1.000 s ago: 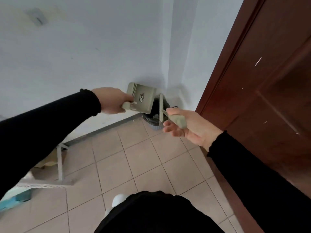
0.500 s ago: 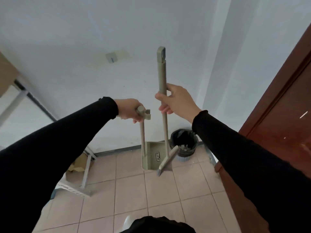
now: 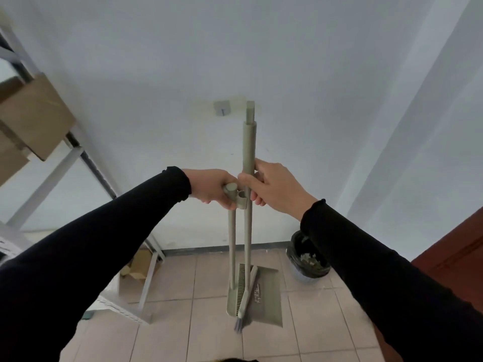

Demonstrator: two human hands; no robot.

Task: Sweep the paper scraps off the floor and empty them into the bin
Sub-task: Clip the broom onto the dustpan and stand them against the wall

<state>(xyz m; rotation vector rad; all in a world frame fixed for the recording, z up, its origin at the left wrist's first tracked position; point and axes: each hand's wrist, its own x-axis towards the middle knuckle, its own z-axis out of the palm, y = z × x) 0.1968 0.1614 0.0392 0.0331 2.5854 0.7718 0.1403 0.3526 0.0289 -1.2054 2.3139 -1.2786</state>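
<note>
Left of a half-cropped shelf frame (image 3: 78,163), the left hand (image 3: 211,188) wraps the dustpan (image 3: 257,293) handle top, the right hand (image 3: 274,189) grips the broom (image 3: 248,205) pole beside it, bristles blurred, while the far-right bin (image 3: 308,259) is partly hidden behind the sleeve.

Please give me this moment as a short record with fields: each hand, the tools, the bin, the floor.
left hand: grips the top of the dustpan handle
right hand: grips the broom pole
broom: upright, pole beside the clip at the dustpan handle's top, head lying against the pan
dustpan: upright, no scraps visible on it
bin: black liner, scraps inside, right of the dustpan
floor: beige tiles, no scraps visible
</note>
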